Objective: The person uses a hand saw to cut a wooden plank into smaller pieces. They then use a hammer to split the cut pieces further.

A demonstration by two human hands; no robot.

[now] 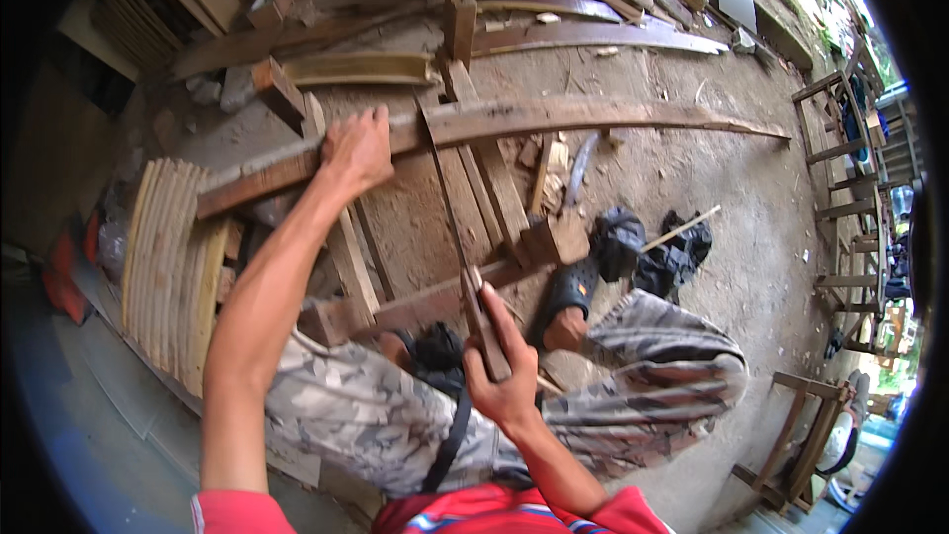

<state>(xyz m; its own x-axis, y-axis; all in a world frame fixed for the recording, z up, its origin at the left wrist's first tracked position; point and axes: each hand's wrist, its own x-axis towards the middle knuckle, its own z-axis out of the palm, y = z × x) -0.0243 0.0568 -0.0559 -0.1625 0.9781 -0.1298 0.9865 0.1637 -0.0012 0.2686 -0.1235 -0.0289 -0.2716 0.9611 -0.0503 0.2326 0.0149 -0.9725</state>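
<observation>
Slats (pixel 163 247) are sitting stacked at far left, something orange-red (pixel 62 282) showing beyond them. Planks (pixel 603 38) are lying across the floor (pixel 741 227) up top. Black bundles (pixel 677 262) are lying crumpled right of centre, thin stick (pixel 684 228) crossing over one. Wooden rack (pixel 852 209) is standing along the right edge, smaller frame (pixel 813 385) sitting lower right.

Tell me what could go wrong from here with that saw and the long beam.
The saw meets the beam just right of the left hand; if it jumps sideways, it might cut the fingers.

The beam's right end reaches well past the wooden frame, with no support visible there, so it may tip or drop.

A dark clog leaves bare skin showing, so falling wood could hurt that foot.
</observation>
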